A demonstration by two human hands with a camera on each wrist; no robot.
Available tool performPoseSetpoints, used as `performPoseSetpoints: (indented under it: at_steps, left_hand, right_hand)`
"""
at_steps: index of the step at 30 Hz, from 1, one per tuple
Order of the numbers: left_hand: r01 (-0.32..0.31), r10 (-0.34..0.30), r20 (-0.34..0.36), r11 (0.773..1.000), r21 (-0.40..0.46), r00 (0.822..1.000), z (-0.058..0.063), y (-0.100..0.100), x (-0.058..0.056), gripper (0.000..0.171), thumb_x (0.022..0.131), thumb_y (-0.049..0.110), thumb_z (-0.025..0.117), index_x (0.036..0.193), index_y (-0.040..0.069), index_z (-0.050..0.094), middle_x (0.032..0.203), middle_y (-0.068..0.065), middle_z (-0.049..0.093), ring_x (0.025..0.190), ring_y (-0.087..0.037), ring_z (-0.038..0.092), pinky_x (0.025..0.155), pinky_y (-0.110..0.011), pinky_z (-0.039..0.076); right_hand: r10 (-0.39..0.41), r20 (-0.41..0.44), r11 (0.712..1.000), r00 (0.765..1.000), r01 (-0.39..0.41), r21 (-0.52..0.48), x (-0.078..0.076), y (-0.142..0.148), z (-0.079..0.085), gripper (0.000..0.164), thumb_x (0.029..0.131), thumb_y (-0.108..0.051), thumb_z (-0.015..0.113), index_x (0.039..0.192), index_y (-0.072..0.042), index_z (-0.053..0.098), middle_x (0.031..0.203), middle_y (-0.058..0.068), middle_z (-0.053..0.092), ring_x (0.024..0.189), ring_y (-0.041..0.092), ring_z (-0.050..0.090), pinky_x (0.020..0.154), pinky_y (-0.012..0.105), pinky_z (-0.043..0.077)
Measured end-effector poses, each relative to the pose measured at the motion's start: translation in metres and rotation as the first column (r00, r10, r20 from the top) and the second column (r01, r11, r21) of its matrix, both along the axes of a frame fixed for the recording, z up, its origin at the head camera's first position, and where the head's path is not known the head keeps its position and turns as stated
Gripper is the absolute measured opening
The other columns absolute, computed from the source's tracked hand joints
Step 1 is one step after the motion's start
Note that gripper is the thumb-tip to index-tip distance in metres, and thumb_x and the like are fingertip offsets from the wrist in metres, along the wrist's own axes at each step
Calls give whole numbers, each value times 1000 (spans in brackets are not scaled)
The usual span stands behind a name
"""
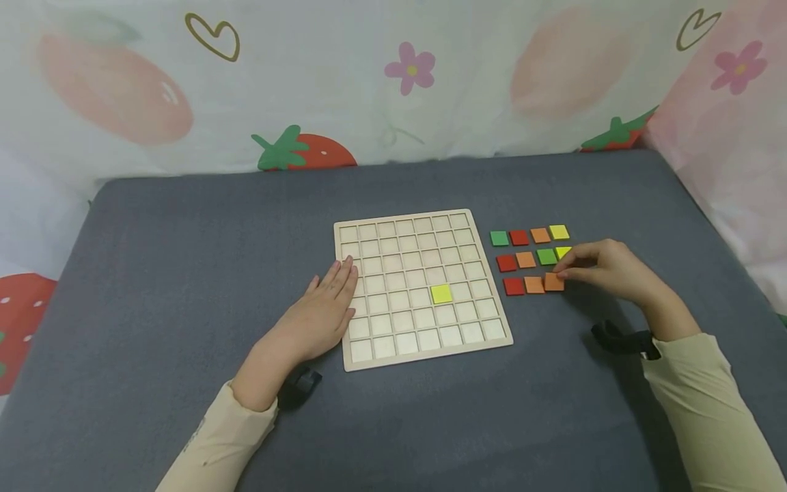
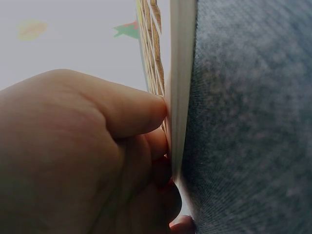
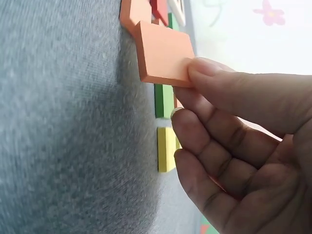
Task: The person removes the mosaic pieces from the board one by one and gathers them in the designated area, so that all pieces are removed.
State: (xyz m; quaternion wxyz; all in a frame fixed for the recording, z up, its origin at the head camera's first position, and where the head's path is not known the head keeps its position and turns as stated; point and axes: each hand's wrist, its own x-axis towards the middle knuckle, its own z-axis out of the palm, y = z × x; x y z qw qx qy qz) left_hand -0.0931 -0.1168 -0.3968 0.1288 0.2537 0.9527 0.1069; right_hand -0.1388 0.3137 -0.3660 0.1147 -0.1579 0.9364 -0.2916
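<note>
A light wooden grid board (image 1: 428,354) lies on the table, with one yellow square tile (image 1: 441,294) in a cell right of its middle. My left hand (image 1: 321,314) rests on the board's left edge, fingers extended; in the left wrist view the thumb (image 2: 146,114) touches the rim. Between thumb and fingers my right hand (image 1: 609,270) pinches an orange square tile (image 3: 163,53), lifted off the cloth at the near right end of the loose tiles. Beside it lie another orange tile (image 1: 534,285) and a red tile (image 1: 514,286).
Further loose tiles stand in rows right of the board, among them a green tile (image 1: 499,238), a red tile (image 1: 519,237) and a yellow tile (image 1: 559,232). Grey cloth (image 1: 184,287) covers the table. A patterned curtain (image 1: 461,130) hangs behind it.
</note>
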Motion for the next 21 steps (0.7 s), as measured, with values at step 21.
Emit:
performPoseSetpoints:
  at_steps: [21]
  left_hand:
    - [26, -25, 11, 1000, -6, 1000, -1, -2, -4, 60, 101, 19, 39, 148, -7, 12, 156, -20, 2, 143, -32, 1, 110, -54, 14]
  right_hand:
    - [-58, -26, 998, 998, 58, 3, -4, 0, -14, 13, 88, -14, 68, 94, -3, 73, 89, 7, 69, 76, 5, 57, 66, 19, 45]
